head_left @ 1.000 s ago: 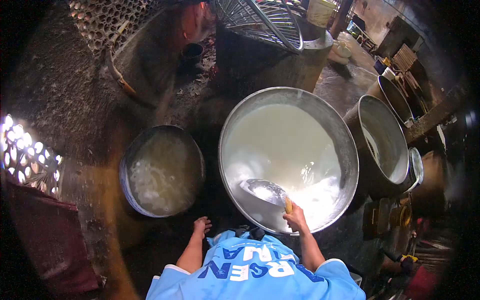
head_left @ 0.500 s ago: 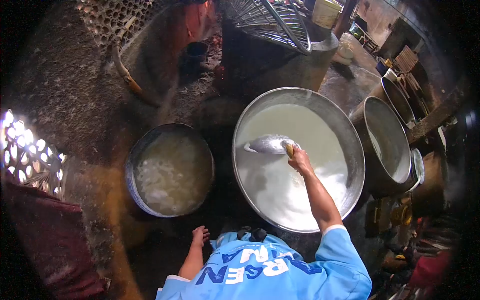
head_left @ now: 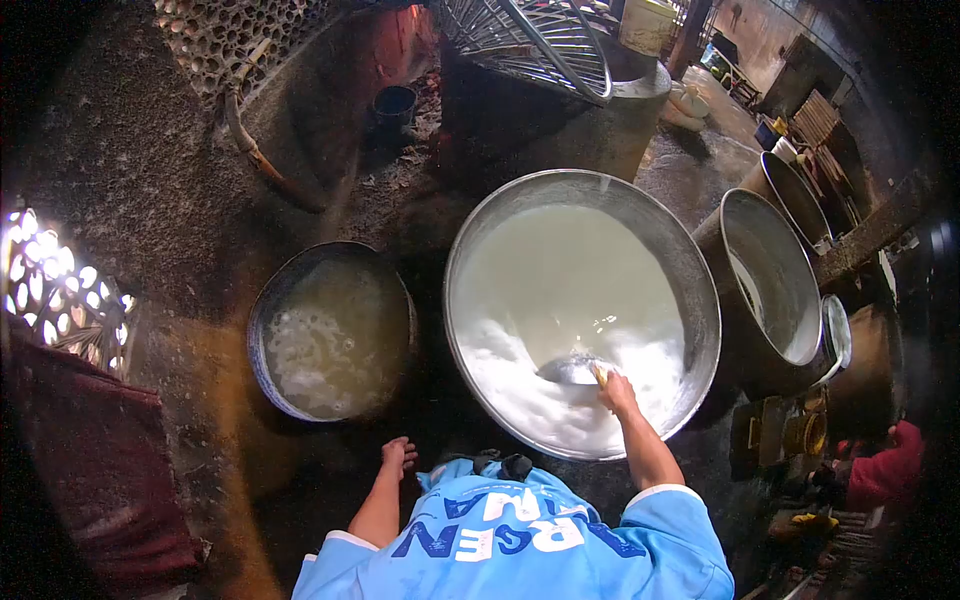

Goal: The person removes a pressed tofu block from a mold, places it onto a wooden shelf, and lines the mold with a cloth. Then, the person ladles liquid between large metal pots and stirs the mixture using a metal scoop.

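Observation:
In the head view, my right hand (head_left: pixel 617 393) grips the short wooden handle of a metal scoop (head_left: pixel 568 371). The scoop's bowl lies partly under the cloudy liquid, in the white foam at the near side of a large round metal vat (head_left: pixel 455 330). Pale greenish-white liquid fills much of that vat. My left hand (head_left: pixel 399 455) hangs in front of my body with its fingers loosely apart and nothing in it. Beyond it stands a smaller round tub (head_left: pixel 262 375) of murky, foam-flecked liquid.
Tall metal drums (head_left: pixel 728 262) stand right of the vat. A slatted metal rack (head_left: pixel 560 60) leans at the back, near a dark bucket (head_left: pixel 394 104). Dark red cloth (head_left: pixel 95 450) hangs at the left. A person's red sleeve (head_left: pixel 885 465) shows at far right.
My right hand has drawn the scoop from the vat's middle toward me, and its bowl has dipped into the foam. Foam now spreads along the near side. My left hand stays nearly still.

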A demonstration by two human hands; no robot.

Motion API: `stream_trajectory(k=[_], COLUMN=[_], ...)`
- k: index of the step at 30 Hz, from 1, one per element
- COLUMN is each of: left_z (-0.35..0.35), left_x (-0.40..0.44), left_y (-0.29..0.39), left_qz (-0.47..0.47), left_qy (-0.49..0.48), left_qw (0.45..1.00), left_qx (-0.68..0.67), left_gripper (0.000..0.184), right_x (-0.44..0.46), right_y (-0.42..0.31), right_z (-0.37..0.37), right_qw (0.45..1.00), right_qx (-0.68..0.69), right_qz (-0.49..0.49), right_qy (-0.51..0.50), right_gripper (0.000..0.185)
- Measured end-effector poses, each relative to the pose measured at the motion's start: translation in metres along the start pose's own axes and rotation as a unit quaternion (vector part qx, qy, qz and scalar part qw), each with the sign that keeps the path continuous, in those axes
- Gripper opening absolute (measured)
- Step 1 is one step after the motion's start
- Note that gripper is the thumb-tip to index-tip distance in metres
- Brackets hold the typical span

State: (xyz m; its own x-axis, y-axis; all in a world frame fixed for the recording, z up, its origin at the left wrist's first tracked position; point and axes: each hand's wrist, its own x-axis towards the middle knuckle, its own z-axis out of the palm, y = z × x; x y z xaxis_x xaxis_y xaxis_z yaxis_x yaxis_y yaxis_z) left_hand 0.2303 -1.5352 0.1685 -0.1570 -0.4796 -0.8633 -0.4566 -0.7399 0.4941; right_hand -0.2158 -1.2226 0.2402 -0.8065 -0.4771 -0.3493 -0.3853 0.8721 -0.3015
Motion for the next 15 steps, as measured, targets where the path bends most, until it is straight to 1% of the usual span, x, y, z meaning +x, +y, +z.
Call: stream_trajectory(k=[3,6,9,11,12,13,15], left_z=[0.030,0.054,0.069,0.072,0.073,0.075,0.073], left_x=[-0.006,-0.016,-0.017,-0.023,-0.030,-0.037,-0.045], left_y=[0.016,0.023,0.013,0.001,-0.006,-0.011,-0.027], left_qz=[0.036,0.053,0.045,0.032,0.025,0.020,0.012], left_qy=[-0.014,-0.020,-0.016,-0.008,-0.002,0.003,0.018], left_qw=[0.999,0.998,0.999,0.999,0.999,0.999,1.000], left_qx=[0.033,0.039,0.027,0.028,0.033,0.037,0.022], left_gripper=[0.027,0.029,0.030,0.029,0.029,0.028,0.030], right_x=[-0.033,-0.074,-0.108,-0.114,-0.116,-0.113,-0.117], right_y=[0.033,0.054,0.064,0.089,0.101,0.108,0.094], right_z=[-0.011,-0.051,-0.115,-0.137,-0.148,-0.172,-0.224], right_qw=[0.999,0.998,0.999,0.999,0.998,0.999,0.990], right_qx=[0.019,-0.048,0.000,0.030,0.051,0.044,0.139], right_qz=[0.031,-0.019,0.006,0.041,-0.003,-0.016,0.009], right_qy=[-0.007,0.018,-0.033,-0.019,0.030,-0.005,-0.006], right_gripper=[0.029,0.030,0.035,0.043,0.050,0.049,0.048])
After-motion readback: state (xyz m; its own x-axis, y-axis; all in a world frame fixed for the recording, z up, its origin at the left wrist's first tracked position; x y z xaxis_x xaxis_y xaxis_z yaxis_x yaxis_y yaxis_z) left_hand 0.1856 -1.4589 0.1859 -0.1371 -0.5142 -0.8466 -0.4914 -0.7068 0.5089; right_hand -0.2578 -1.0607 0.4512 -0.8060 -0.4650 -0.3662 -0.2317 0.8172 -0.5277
